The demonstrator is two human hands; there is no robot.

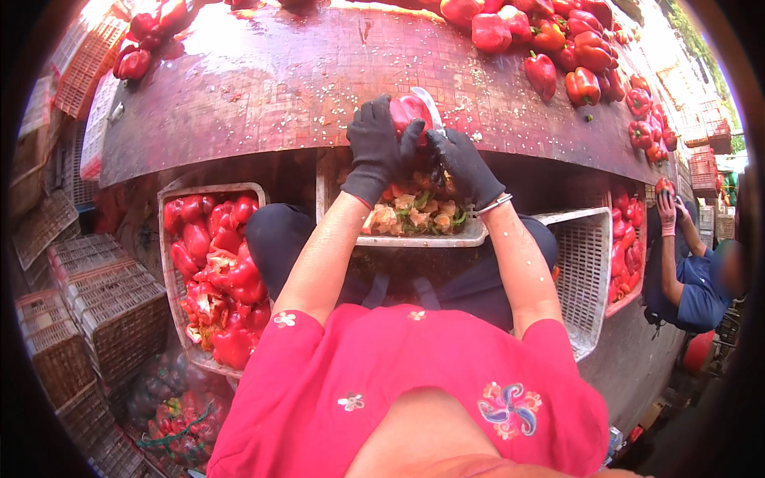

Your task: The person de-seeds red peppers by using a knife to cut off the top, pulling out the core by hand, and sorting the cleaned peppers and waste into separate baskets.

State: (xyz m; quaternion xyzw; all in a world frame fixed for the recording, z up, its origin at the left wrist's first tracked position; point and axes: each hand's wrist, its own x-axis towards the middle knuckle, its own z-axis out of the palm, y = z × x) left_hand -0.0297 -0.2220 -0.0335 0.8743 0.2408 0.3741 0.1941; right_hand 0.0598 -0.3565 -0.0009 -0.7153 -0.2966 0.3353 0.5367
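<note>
My left hand (382, 140), in a dark knit glove, holds a red bell pepper (409, 113) over the near edge of the table (269, 101). A curved pale blade (428, 105) lies against the pepper's right side. It extends from my right hand (463, 161), also dark-gloved, which grips its handle; the fingers hide most of that handle. Under both hands a pale plastic crate (418, 241) contains cut-out pepper cores with green stems. Seeds are scattered across the table.
Whole red peppers (577, 48) are piled at the table's far right. A crate of opened peppers (170, 287) stands at left, an open-sided view of another crate (588, 269) at right. Stacked crates (113, 299) fill the left side. A co-worker (687, 281) holds a pepper at far right.
</note>
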